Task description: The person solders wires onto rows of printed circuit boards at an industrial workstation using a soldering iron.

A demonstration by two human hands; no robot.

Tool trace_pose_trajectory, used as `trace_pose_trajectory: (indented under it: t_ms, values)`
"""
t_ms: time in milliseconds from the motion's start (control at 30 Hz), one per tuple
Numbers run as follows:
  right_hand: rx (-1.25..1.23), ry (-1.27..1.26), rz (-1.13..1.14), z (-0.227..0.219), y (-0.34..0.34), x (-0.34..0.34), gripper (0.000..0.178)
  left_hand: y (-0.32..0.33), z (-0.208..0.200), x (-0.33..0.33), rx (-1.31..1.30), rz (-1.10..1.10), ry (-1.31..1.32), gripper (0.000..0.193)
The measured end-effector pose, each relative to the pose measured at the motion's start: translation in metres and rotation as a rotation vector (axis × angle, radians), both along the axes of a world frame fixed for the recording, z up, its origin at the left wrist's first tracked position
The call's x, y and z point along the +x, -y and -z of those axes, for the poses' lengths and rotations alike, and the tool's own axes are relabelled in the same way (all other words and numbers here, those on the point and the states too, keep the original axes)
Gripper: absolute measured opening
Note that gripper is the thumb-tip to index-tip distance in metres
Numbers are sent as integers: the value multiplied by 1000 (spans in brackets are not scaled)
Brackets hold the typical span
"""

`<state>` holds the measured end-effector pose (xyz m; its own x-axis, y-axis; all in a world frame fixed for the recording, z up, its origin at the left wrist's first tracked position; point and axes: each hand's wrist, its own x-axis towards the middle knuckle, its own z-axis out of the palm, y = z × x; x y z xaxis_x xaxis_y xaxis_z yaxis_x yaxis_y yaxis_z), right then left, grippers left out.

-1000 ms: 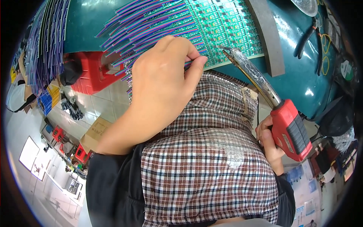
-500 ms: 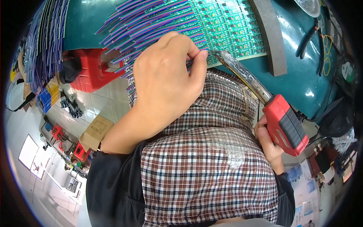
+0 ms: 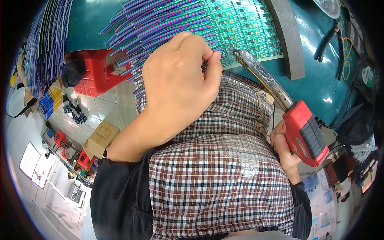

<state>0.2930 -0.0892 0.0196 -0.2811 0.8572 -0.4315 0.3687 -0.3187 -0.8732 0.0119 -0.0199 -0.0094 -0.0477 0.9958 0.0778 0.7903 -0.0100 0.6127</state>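
Observation:
A green panel of many small circuit boards [image 3: 250, 30] lies on the table, with rows of multicoloured wires [image 3: 160, 19] reaching out from its left side. My left hand [image 3: 178, 76] is over the panel's near left corner, thumb and forefinger pinched together at the wire ends. What sits between those fingertips is too small to make out. In my right hand [image 3: 283, 150] is a soldering gun [image 3: 306, 132] with a red and black handle. Its long metal barrel slants up and left, and the tip is just right of my left fingertips, over the panel's near edge.
A grey bar [image 3: 286, 38] lies along the panel's right side. Farther right on the teal table [image 3: 310, 76] are black-handled pliers [image 3: 328, 42] and a metal dish [image 3: 328, 7]. More wire bundles [image 3: 48, 44] hang at the far left, near a red stool [image 3: 94, 76].
The soldering gun has shifted a little to the right, its tip drawing away from my left fingertips. My left hand has moved only slightly right.

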Motion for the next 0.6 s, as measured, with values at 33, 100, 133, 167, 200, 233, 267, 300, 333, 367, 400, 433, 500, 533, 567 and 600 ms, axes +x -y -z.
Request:
trace_pose_trajectory:
  t_ms: [33,100,133,167,200,233,267,300,333,367,400,433,500,533,567,600]
  values:
    - [9,-12,1,0,1,0,17,0,0,0,0,0,0,21]
    - [17,-25,1,1,1,1,18,0,0,1,3,-5,-3,21]
    - [11,-29,-21,2,2,3,18,0,0,1,2,-5,-3,21]
    - [4,-32,-43,3,2,5,18,0,0,1,4,-4,-7,21]
    - [3,-32,-42,4,3,5,18,0,0,1,5,-3,-11,21]
    - [24,-21,-50,5,4,6,18,0,0,1,5,-3,-11,21]
    - [45,-11,-59,5,4,7,18,0,1,1,12,-2,-9,21]
    - [45,-12,-59,5,3,8,18,0,1,1,20,-2,-8,21]
    - [27,-5,-75,4,3,8,18,0,0,1,20,-3,-8,21]
    - [10,3,-88,4,3,9,18,0,0,1,20,0,-10,21]
    - [10,3,-87,4,3,8,18,0,1,2,21,2,-11,21]
    - [3,-14,-58,3,4,7,18,0,0,2,21,3,-10,21]
    - [-5,-33,-32,3,4,7,18,-1,-4,2,16,15,-46,20]
    - [-4,-21,-69,4,3,8,18,-1,-4,2,15,15,-46,20]
    - [-4,-10,-104,4,2,8,18,-1,-4,3,14,13,-52,20]
    - [-4,-10,-104,5,2,7,18,0,-4,2,12,11,-59,20]
